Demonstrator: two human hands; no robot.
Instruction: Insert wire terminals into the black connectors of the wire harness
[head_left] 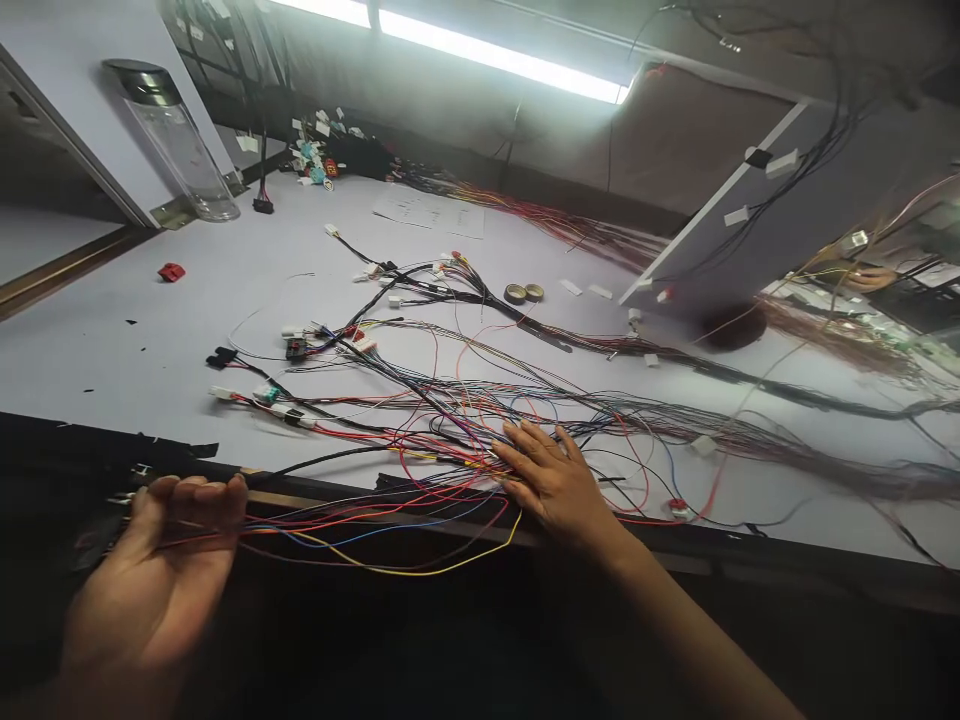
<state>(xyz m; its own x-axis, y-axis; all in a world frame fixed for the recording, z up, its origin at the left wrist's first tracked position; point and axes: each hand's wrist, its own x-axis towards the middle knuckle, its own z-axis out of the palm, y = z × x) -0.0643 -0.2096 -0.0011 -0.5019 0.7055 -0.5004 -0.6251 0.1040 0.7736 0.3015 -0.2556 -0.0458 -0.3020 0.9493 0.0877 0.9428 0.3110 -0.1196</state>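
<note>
A tangle of thin coloured wires (465,420) with white and black connectors lies spread across a white work board (150,340). My right hand (551,478) rests flat on the wires near the board's front edge, fingers stretched out and apart. My left hand (161,570) is low at the front left, palm up, fingers curled round a bundle of red, blue and yellow wire ends (337,525) that hang over the dark front edge. A white connector (223,393) and a black connector (220,356) lie at the wires' left ends.
A clear plastic bottle (180,145) stands at the back left, with a small red part (171,271) near it. Two tape rolls (523,293) sit mid-board, a paper sheet (431,212) behind. A tilted white panel (757,230) with clipped wires rises at right. Another person's hand (870,277) shows far right.
</note>
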